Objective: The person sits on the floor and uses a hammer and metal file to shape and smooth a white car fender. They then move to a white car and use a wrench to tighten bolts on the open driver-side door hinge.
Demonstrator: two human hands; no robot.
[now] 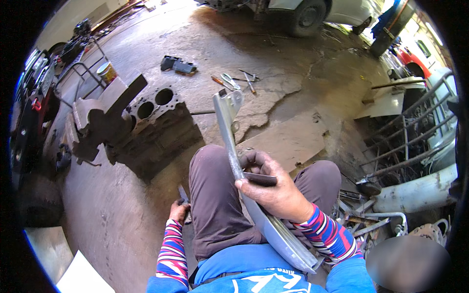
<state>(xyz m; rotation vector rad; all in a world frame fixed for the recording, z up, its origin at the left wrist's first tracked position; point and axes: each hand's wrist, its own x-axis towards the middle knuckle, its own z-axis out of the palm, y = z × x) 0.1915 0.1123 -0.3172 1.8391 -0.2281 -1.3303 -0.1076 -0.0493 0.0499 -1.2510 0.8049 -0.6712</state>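
Observation:
A long, curved silver-grey metal trim piece [227,128] slants across my lap, its bracketed end raised and its wider end by my right forearm. My right hand [281,190] is closed on its middle, thumb on the near side and fingers curled beyond. A small dark flat strip [261,179] also sits between that thumb and the fingers; its kind is unclear. Low beside my left knee, my left hand [180,211] is closed around a flat grey tool [182,194]. Most of that tool is hidden by the fingers, and its kind does not show.
An engine block [161,124] with open cylinders stands at left. Ahead lie hand tools [237,82] and a black part [178,65] on cracked concrete. Metal racks [408,134] and scrap parts [371,222] crowd the right. A vehicle wheel [309,17] is at the back.

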